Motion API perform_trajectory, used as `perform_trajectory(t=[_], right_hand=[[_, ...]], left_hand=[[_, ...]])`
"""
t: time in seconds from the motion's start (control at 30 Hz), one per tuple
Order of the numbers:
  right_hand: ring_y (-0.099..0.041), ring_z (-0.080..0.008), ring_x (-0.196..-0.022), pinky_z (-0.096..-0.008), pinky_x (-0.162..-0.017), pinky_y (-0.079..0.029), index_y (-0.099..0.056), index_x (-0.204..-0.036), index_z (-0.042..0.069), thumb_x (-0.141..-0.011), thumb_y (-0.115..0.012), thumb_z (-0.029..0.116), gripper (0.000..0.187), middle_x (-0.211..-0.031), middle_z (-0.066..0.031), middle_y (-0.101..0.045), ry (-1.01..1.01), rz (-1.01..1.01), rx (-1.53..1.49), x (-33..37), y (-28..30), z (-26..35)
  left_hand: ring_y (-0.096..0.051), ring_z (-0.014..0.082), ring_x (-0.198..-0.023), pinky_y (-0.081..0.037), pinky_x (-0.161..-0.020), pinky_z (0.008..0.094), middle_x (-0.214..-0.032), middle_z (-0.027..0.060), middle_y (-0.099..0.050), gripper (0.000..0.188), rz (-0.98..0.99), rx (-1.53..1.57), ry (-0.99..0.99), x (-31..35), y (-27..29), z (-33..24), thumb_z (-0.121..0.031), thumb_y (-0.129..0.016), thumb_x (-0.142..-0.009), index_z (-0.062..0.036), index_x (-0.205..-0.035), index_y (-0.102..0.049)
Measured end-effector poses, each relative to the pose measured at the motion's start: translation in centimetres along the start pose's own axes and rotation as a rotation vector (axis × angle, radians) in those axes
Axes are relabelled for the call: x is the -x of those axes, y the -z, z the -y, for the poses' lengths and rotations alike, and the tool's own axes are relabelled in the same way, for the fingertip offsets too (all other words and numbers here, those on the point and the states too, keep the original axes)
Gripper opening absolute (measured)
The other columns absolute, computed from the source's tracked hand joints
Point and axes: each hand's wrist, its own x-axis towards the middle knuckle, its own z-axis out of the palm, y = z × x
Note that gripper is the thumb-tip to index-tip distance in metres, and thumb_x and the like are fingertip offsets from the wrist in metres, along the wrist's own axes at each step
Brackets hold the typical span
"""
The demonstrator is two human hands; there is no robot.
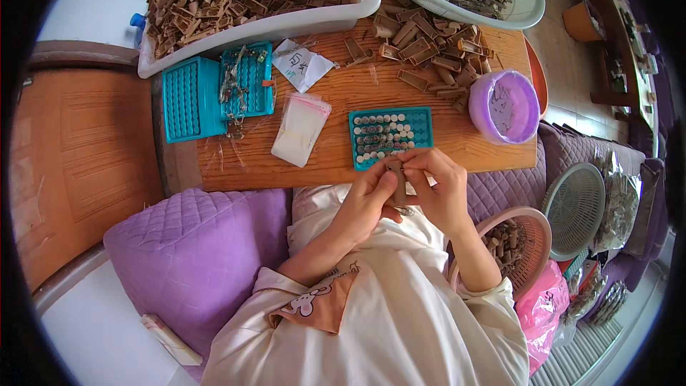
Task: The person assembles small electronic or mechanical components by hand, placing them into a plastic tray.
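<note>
Head view: left hand (363,204) holds a small brown tubular casing (399,184) in a closed grip, right hand (444,181) pinching its top.

The fingers of the left hand (361,204) and right hand (444,189) cover much of the brown piece (399,186); the shiny bit (405,210) by its lower end is too small to tell. At the table's (493,159) near edge, the hands hide the near right corner of the teal tray (426,132). The upper picture edge cuts off the white tub (321,33) over the far left corner and the pale basket (531,13) over the far right corner.
</note>
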Motion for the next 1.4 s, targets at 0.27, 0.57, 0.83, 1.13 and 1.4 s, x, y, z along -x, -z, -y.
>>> perform_trajectory(t=[0.27,0.57,0.83,1.13,1.4], right_hand=[[-0.058,-0.0249,-0.073,-0.0294,-0.062,-0.048,-0.05,-0.078,-0.001,-0.073,-0.054,-0.003,0.007,-0.085,-0.0129,-0.058,-0.037,0.002,-0.098,0.1,0.0,-0.2],[-0.058,-0.0254,-0.069,-0.0295,-0.058,-0.048,-0.05,-0.085,0.001,-0.076,-0.05,-0.003,0.01,-0.083,-0.0125,-0.057,0.046,-0.006,-0.005,0.3,-0.5,-0.8],[-0.058,-0.026,-0.068,-0.0292,-0.057,-0.048,-0.049,-0.085,0.001,-0.078,-0.048,-0.003,0.008,-0.085,-0.0135,-0.057,-0.028,0.009,-0.084,1.0,-0.7,-1.6],[-0.058,-0.0277,-0.07,-0.0308,-0.06,-0.047,-0.048,-0.081,0.0,-0.077,-0.048,-0.003,0.005,-0.085,-0.0138,-0.058,-0.046,-0.001,-0.07,1.0,-1.2,-2.9],[-0.055,-0.0229,-0.076,-0.0287,-0.067,-0.044,-0.044,-0.08,0.002,-0.075,-0.046,-0.006,0.009,-0.086,-0.012,-0.055,-0.107,0.182,-0.331,0.7,2.2,-3.6]], left_hand=[[-0.061,0.0158,-0.075,-0.047,-0.041,0.0161,-0.089,0.006,-0.056,0.04,0.025,0.01,0.052,-0.4,-0.3,-0.7,-0.028,-0.038,-0.088,-0.002,-0.118,-0.034],[-0.059,0.01,-0.071,-0.049,-0.045,0.0163,-0.083,0.0032,-0.053,0.039,0.032,-0.032,-0.013,-0.1,-0.1,-0.8,-0.025,-0.039,-0.088,-0.0014,-0.118,-0.035],[-0.057,0.0075,-0.067,-0.05,-0.048,0.017,-0.078,0.0009,-0.051,0.035,0.005,0.053,0.049,-0.5,0.2,0.1,-0.025,-0.04,-0.088,-0.0012,-0.113,-0.04],[-0.06,0.0125,-0.074,-0.049,-0.047,0.0166,-0.089,0.0055,-0.055,0.036,-0.032,-0.065,0.04,-1.1,0.6,0.8,-0.027,-0.039,-0.088,-0.0017,-0.113,-0.04],[-0.059,0.0169,-0.084,-0.045,-0.043,0.0163,-0.104,0.0071,-0.05,0.048,0.285,-0.114,0.124,-1.5,-0.4,-0.3,-0.032,-0.039,-0.087,-0.0003,-0.122,-0.028]])
